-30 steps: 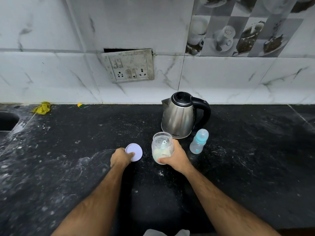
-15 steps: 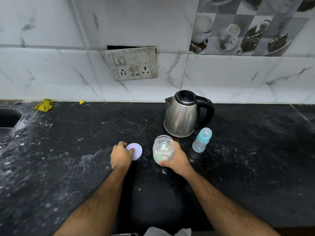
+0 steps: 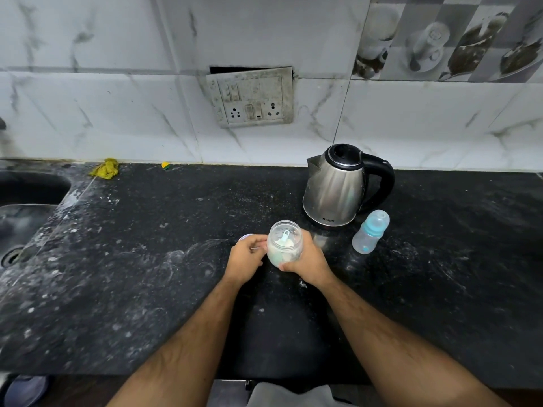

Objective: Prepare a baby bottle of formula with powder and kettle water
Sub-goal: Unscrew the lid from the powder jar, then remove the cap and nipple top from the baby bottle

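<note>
my right hand (image 3: 305, 259) gripping open powder jar (image 3: 284, 243) on counter (image 3: 147, 259), left hand (image 3: 245, 258) off lid (image 3: 245, 237) now, loosely curled at jar's side, empty, bottle (image 3: 370, 235) beside kettle (image 3: 338, 186)

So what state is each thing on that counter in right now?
Powder jar: open, lid off, scoop inside, partly filled.
Jar lid: off, mostly hidden behind the left hand.
Left hand: fingers curled beside the jar; its grip unclear.
Right hand: holds the jar.
Kettle: upright, lid closed.
Baby bottle: upright, capped, looks empty.
</note>
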Demonstrator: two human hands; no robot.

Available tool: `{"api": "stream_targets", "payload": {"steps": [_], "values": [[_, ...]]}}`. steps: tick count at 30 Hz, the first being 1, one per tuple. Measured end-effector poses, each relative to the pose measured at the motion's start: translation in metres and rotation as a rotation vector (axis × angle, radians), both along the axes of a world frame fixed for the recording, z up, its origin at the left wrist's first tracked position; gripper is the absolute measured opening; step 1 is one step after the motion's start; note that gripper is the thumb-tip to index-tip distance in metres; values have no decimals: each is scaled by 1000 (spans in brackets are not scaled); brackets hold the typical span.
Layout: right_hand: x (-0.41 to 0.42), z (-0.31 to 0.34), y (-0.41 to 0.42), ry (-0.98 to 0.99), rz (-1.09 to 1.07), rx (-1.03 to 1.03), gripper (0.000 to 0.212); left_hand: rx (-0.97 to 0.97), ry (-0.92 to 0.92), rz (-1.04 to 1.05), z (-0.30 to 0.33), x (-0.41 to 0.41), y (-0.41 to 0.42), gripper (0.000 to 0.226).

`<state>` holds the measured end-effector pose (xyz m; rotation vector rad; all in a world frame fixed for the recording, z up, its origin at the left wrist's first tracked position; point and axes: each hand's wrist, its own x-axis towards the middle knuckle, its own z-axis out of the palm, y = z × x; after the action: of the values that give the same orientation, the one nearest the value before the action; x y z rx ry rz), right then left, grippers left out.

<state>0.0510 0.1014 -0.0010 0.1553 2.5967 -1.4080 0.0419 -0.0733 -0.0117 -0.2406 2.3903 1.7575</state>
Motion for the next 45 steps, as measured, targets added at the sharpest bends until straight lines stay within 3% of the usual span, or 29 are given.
{"api": "stream_targets", "payload": {"steps": [5,9,11,14,19,23,29,34,37,41,45], "values": [[0,-5,-1,-5,4,7,96,20,-1,-5,-1,4,-1,24],[-1,-9,6,-40,36,57,131,-13,36,82,-9,12,-3,22],[3,-8,14,-66,37,85,130,-29,49,150,-12,23,-2,20],[11,-8,31,7,-20,127,102,9,75,121,-12,47,11,19],[27,-7,65,163,-191,132,28,60,99,-82,-12,70,58,24],[36,-4,101,156,-338,98,5,75,82,-192,-1,58,105,23],[30,-1,164,91,-485,96,15,103,64,-156,12,10,162,22],[4,0,193,-1,-338,51,72,127,36,-194,26,-23,193,55],[-12,-2,199,-25,-214,25,86,134,33,-233,29,-35,204,71],[-21,-6,203,-16,-138,-2,77,143,59,-259,31,-38,216,75],[-21,-6,202,44,-142,-15,52,152,105,-266,30,-34,225,55]]}}
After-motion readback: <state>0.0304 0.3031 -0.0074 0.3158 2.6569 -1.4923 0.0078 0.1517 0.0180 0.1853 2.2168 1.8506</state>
